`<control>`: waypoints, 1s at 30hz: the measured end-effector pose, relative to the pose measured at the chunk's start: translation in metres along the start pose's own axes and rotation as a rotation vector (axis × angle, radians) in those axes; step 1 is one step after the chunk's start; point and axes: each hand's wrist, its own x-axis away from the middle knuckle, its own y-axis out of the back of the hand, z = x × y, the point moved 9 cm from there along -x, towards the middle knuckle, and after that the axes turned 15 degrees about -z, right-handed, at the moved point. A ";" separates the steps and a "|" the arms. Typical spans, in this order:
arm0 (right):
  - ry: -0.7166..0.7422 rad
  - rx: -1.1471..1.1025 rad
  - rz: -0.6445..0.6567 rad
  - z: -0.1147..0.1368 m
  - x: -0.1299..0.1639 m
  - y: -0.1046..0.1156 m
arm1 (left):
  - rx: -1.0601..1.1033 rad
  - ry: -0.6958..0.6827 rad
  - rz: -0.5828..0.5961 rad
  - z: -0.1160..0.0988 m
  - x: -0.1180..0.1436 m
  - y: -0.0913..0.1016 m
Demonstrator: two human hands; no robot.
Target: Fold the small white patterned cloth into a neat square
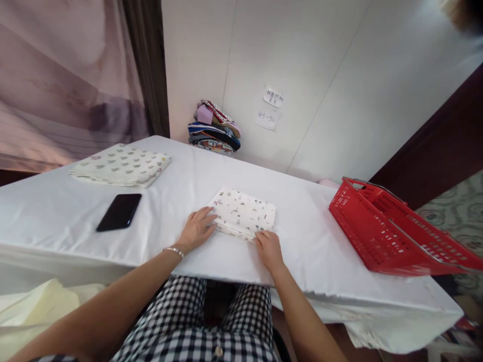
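Note:
A small folded white cloth (245, 211) with a sparse printed pattern lies flat on the white-covered table in front of me. My left hand (198, 229), a bracelet at its wrist, rests at the cloth's left near corner with the fingers stretched out and apart. At the right end of the near edge, my right hand (268, 246) has thumb and curled fingers closed on the folded layers. Farther left lies a larger folded cloth (124, 166) with a grey-green leaf-like print. A black phone (119, 212) is between that cloth and the table's front edge.
A red plastic basket (381, 226) with metal handles stands at the table's right end. Beyond the far edge, a stack of folded fabrics (214, 128) sits against the wall. Handwritten paper notes (267, 118) hang there. A pinkish curtain (68, 75) hangs at the left.

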 end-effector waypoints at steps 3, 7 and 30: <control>-0.014 -0.004 0.014 -0.001 -0.001 -0.001 | 0.007 -0.025 0.013 -0.001 0.000 -0.005; -0.020 -0.010 0.020 -0.002 -0.003 -0.003 | -0.015 -0.066 0.009 0.000 0.001 -0.010; 0.101 -0.046 -0.032 0.008 0.018 -0.006 | -0.023 -0.312 0.023 -0.011 0.005 0.000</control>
